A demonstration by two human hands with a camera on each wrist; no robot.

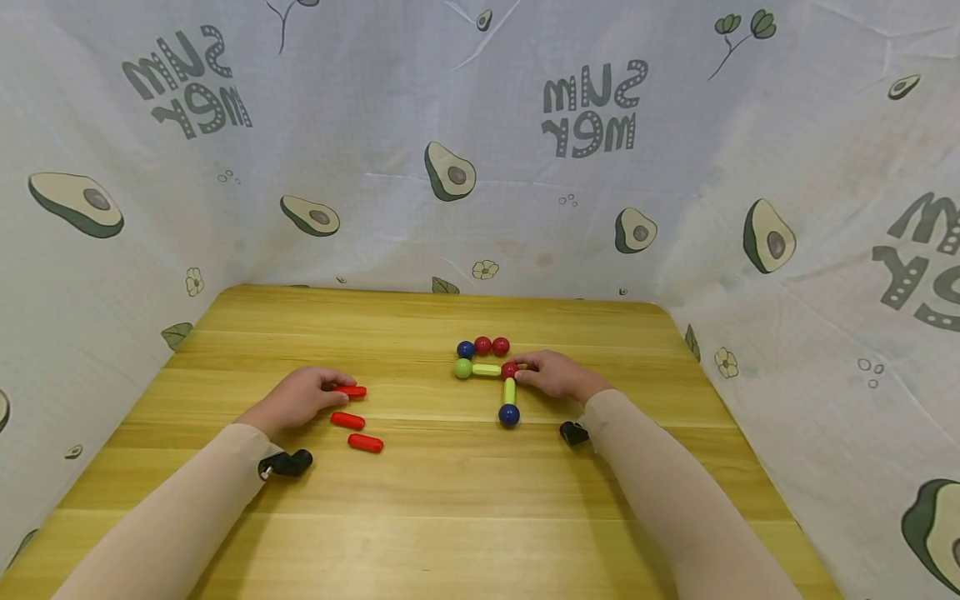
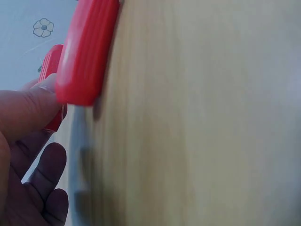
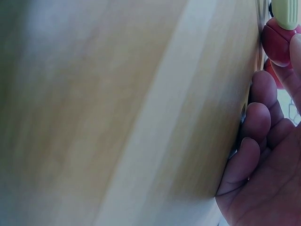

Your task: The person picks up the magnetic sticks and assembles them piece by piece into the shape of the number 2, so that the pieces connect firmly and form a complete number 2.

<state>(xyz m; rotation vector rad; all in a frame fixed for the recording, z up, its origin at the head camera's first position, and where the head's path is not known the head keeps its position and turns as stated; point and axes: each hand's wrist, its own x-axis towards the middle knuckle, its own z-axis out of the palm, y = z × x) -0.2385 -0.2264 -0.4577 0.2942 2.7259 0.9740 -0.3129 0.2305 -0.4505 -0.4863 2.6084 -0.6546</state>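
Note:
My left hand [image 1: 300,397] pinches a red rod [image 1: 352,391] between thumb and fingers at the table's left. Two more red rods, an upper one [image 1: 348,421] and a lower one [image 1: 365,442], lie just nearer; one rod [image 2: 89,52] looms large in the left wrist view. My right hand [image 1: 553,375] grips a red ball [image 1: 509,371] at the corner of an L shape. From that ball, one yellow-green rod [image 1: 487,370] runs left to a green ball [image 1: 462,368], and another [image 1: 510,391] runs toward me to a blue ball [image 1: 509,415].
Behind the L, a second blue ball [image 1: 466,349] and two red balls [image 1: 483,345] sit in a row, close together. The wooden table [image 1: 420,517] meets a white printed cloth [image 1: 375,108] at its back and sides. A black wrist device [image 1: 287,463] hangs by the left sleeve.

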